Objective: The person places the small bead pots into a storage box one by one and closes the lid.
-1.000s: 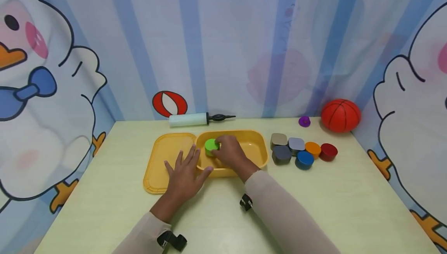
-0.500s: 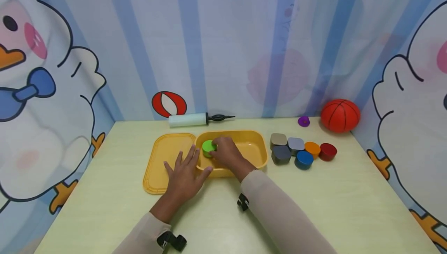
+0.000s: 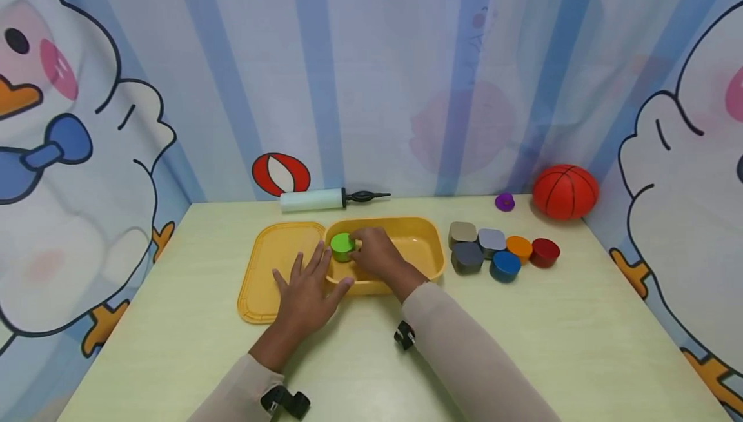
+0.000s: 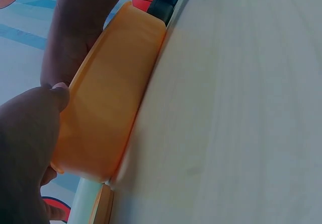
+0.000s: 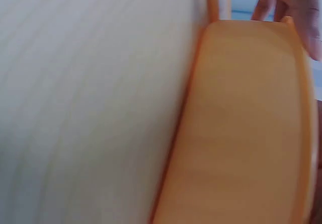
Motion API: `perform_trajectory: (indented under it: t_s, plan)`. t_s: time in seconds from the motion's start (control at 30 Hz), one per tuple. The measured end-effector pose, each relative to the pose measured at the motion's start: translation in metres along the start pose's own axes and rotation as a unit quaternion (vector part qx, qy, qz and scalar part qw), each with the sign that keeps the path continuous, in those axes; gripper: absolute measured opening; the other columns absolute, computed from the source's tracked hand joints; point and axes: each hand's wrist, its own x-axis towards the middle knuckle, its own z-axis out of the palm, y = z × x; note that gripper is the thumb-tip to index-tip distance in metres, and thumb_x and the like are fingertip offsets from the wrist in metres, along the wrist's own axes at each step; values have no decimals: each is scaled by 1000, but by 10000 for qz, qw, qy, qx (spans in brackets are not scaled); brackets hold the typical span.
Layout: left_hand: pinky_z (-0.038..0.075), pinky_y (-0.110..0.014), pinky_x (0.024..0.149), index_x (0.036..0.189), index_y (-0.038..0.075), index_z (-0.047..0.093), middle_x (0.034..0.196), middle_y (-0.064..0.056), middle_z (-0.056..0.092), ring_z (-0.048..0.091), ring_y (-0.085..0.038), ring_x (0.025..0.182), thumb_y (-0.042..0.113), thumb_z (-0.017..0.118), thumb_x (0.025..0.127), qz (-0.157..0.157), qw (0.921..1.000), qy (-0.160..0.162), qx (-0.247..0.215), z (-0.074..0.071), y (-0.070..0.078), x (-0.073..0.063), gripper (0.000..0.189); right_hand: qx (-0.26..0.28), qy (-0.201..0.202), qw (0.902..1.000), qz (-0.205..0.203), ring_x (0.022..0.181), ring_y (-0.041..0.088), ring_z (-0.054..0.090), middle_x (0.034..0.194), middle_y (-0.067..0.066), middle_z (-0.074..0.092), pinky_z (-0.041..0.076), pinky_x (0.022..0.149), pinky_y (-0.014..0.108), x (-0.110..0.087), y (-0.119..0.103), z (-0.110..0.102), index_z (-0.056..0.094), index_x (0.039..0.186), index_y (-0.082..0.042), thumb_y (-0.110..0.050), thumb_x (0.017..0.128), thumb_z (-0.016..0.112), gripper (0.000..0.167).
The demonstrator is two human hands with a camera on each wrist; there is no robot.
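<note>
In the head view a green cylinder-shaped block (image 3: 342, 247) sits at the left end inside a yellow plastic box (image 3: 428, 248). The thumb and fingers of my right hand (image 3: 380, 255) pinch its right side, the hand reaching over the near rim. My left hand (image 3: 306, 293) lies with fingers spread at the box's left near corner, partly over the yellow lid (image 3: 261, 286). In the left wrist view its thumb (image 4: 61, 95) touches the box rim. The right wrist view shows mainly the box's outer wall (image 5: 241, 123); the right hand's grip is hidden there.
Right of the box stand several blocks: beige (image 3: 463, 235), dark grey (image 3: 467, 257), lilac (image 3: 492, 242), orange (image 3: 519, 249), blue (image 3: 505, 266) and red (image 3: 545, 252). A hand pump (image 3: 313, 199), purple piece (image 3: 505, 202) and red ball (image 3: 565, 192) lie at the back.
My right hand has slid the green block a little to the left inside the box, to its left end. The left hand stays in place.
</note>
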Motion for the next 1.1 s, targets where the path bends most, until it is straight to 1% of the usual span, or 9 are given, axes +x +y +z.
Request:
perform_trajectory:
  t_s: [0.07, 0.13, 0.23, 0.3, 0.53, 0.63, 0.8, 0.97, 1.1]
  plan:
    - [-1, -95, 119, 171, 14, 37, 183, -7, 27, 23, -56, 166, 70, 53, 106, 12, 10000, -1, -42, 1, 0, 0, 88, 50, -6, 10000, 21, 130, 34, 73, 147, 17, 71, 60, 110, 49, -3, -2, -4, 71, 141, 1, -8, 100, 79, 43]
    - [0, -95, 118, 171, 13, 38, 183, -7, 28, 23, -56, 166, 70, 53, 106, 30, 10000, 2, -59, 2, 0, 0, 88, 101, 22, 9999, 19, 126, 34, 75, 148, 17, 71, 62, 108, 49, -6, -3, -8, 71, 142, 1, -10, 101, 79, 44]
    - [0, -95, 119, 172, 14, 37, 183, -7, 27, 23, -55, 166, 70, 53, 106, 36, 10000, 10, -26, 1, 0, 1, 88, 201, 145, 9997, -74, 114, 32, 80, 146, 16, 72, 66, 100, 47, -12, -3, -14, 71, 142, 0, -13, 101, 79, 43]
    - [0, -95, 119, 171, 14, 37, 183, -6, 27, 23, -55, 166, 70, 53, 105, 46, 10000, 22, -20, 0, 1, 1, 88, 320, 249, 9991, -149, 111, 32, 81, 145, 16, 73, 67, 96, 46, -17, -2, -19, 71, 142, -1, -14, 102, 78, 43]
    - [0, -95, 119, 172, 14, 37, 183, -6, 27, 23, -55, 166, 72, 53, 105, 5, 10000, -42, 19, -1, 1, 1, 89, 815, 677, 9940, -284, 115, 33, 80, 145, 14, 73, 68, 93, 47, -39, 6, -37, 73, 141, -3, -22, 102, 79, 43]
    - [-1, -94, 119, 172, 15, 35, 183, -5, 25, 21, -55, 167, 72, 51, 105, -20, 9999, -104, 10, 0, 1, 0, 89, 888, 824, 9920, -365, 115, 34, 80, 144, 15, 73, 68, 93, 46, -48, 14, -44, 73, 140, -3, -21, 102, 80, 43]
    - [-1, -93, 121, 173, 17, 33, 184, -4, 23, 19, -53, 168, 73, 49, 106, -78, 9998, -190, 74, 0, 1, -1, 89, 891, 953, 9901, -512, 116, 35, 79, 144, 17, 73, 68, 94, 48, -59, 26, -57, 73, 140, -2, -21, 103, 78, 42]
    - [-3, -92, 121, 174, 17, 32, 184, -4, 22, 18, -52, 168, 73, 49, 106, -87, 9997, -216, 33, -1, 0, -1, 89, 1054, 1095, 9867, -579, 117, 39, 79, 143, 20, 73, 67, 96, 50, -69, 35, -70, 74, 139, -1, -17, 103, 78, 39]
    - [-3, -92, 121, 173, 17, 33, 184, -4, 23, 19, -53, 168, 71, 51, 106, -61, 9999, -156, 4, -1, -1, 0, 89, 1196, 1258, 9827, -641, 116, 40, 79, 140, 22, 74, 67, 96, 50, -74, 44, -75, 74, 136, 2, -12, 103, 77, 36]
